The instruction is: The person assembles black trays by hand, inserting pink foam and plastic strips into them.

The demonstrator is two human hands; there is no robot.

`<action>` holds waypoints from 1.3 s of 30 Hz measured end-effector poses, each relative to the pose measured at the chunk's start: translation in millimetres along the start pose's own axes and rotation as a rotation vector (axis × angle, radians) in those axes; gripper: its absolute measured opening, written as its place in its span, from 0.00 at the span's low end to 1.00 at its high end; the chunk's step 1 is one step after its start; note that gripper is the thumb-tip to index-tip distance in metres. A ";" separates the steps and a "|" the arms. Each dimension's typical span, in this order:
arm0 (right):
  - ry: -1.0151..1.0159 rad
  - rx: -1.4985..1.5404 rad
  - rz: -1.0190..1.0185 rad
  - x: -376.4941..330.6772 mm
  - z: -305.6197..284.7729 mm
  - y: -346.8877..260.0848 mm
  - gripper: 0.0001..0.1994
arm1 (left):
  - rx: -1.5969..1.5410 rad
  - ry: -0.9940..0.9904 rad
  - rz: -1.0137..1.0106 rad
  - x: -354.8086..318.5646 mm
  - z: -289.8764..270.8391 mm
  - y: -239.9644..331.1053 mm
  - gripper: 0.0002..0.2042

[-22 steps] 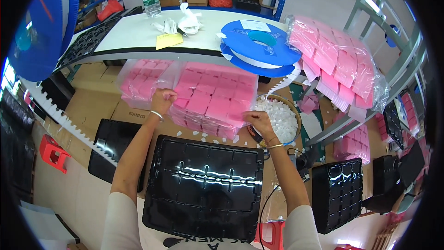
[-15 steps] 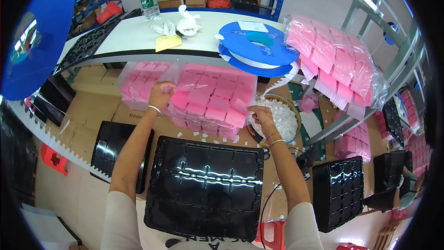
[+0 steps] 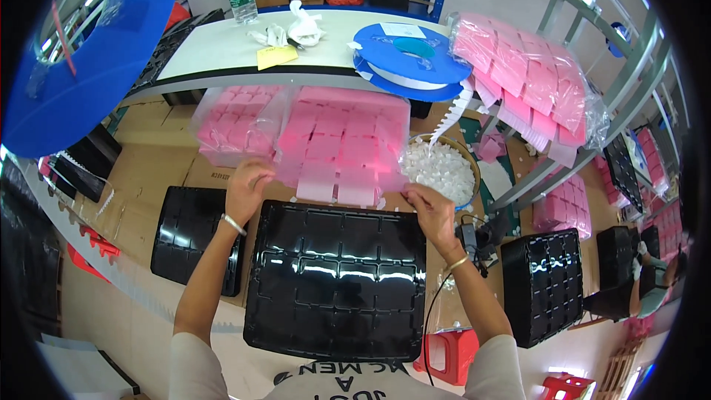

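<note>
1. With the left hand (image 3: 250, 175): pinching the left end of a thin pink sheet (image 3: 389, 180) between thumb and fingers.
2. With the right hand (image 3: 435, 211): pinching the right end of the same pink sheet, thumb and finger pressed together.
3. Stretched from hand to hand: the pink sheet, between the far edge of a big black tray (image 3: 337, 274) and the near side of a big pink pile (image 3: 344, 122). Cannot tell if touching the pile.
4. Toward the far edge of the brown surface (image 3: 155, 141): the big pink pile, in rows, with a clear bag around it. Just left of that: a smaller pink bag (image 3: 241, 120).
5. At the near edge of the surface: the big black tray, smooth and shiny.
6. Just right of the big pink pile: a round bowl (image 3: 478, 178) full of little white bits (image 3: 441, 172).
7. On the white shelf (image 3: 185, 59), by its right end: a blue reel (image 3: 370, 44). Near its front edge: a yellow paper (image 3: 276, 56).
</note>
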State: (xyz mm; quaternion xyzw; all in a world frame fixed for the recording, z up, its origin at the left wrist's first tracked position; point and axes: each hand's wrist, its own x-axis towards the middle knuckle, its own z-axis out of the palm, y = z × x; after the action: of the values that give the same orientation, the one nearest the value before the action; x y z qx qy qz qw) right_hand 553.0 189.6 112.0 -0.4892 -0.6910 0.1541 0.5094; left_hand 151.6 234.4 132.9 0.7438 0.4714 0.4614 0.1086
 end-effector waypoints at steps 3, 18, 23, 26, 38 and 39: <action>-0.028 -0.075 -0.037 -41.7 -15.1 -34.6 0.06 | -0.015 0.000 -0.038 -43.4 -10.5 20.3 0.06; -0.139 -0.133 0.008 -191.4 -59.4 -137.2 0.06 | -0.014 -0.072 0.011 -200.5 -62.8 115.1 0.07; -0.133 -0.168 0.002 -214.2 -68.3 -155.1 0.07 | -0.023 -0.070 -0.014 -223.4 -74.1 133.0 0.09; -0.135 -0.172 0.010 -220.3 -68.0 -163.1 0.07 | -0.010 -0.086 -0.019 -234.9 -79.4 138.8 0.09; -0.147 -0.189 0.018 -234.9 -65.3 -171.9 0.06 | 0.000 -0.062 -0.013 -250.0 -80.8 143.0 0.09; -0.144 -0.185 0.006 -234.1 -63.4 -171.0 0.07 | 0.005 -0.057 -0.019 -250.5 -80.9 142.8 0.09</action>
State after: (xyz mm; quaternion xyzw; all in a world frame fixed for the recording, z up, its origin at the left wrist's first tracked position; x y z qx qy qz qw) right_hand 519.0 -104.5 131.6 -0.5238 -0.7356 0.1257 0.4108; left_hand 141.0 -64.4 116.3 0.7525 0.4762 0.4377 0.1245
